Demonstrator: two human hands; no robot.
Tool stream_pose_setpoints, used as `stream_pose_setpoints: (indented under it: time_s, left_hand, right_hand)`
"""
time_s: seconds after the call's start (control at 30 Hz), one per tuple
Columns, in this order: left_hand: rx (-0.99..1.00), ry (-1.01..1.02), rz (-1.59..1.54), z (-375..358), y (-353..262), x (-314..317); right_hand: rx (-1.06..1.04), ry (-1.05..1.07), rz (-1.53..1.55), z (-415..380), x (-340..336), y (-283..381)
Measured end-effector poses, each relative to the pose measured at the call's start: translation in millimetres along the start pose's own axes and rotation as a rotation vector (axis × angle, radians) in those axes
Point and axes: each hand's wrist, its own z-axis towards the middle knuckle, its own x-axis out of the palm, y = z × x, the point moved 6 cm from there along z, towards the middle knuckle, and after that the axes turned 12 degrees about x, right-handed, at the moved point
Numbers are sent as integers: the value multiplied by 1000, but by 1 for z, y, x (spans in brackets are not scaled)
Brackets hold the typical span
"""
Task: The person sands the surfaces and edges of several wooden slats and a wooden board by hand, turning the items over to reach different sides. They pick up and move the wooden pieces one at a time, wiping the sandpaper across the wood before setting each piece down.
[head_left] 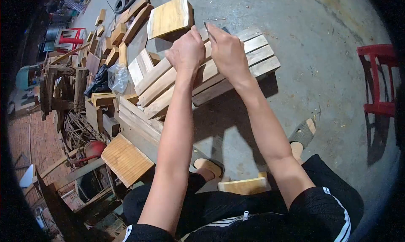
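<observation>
Wooden slats (209,72) laid parallel, presumably for steady support; left hand (187,51), right hand (229,52) over slats, each grip curled closed, contents unclear

No text, brand, number or sign legible. Wooden planks (263,52): no readable marks on visible faces. Clear plastic bag (118,78): no print made out. Red stool (375,77), toward floor's (333,94) right edge: nothing readable. Black sleeve (316,206): no wording legible.
</observation>
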Motion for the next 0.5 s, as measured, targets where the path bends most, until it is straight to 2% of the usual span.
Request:
stream_pose_setpoints:
  time_s: [0.13,0.2,0.27,0.33,0.4,0.47,0.5]
  left_hand:
    - [12,-25,10,2,3,1]
    - [30,-44,-2,4,3,4]
    - [31,-48,-9,1,4,7]
    - [42,-29,-3,3,6,6]
    - [74,-77,-10,2,5,6]
    - [49,-26,-15,2,3,3]
    - [51,-25,-12,4,3,2]
  right_hand:
    - [-152,-94,-15,-43,-21,10]
    - [-160,-142,-191,-60,-24,12]
    - [-202,-146,-165,-29,-15,15]
    - [102,119,-83,3,-2,7]
    - [18,95,-79,-11,-6,5]
    - [-288,-227,-173,-52,-22,10]
    - [-320,-243,-214,-61,-25,11]
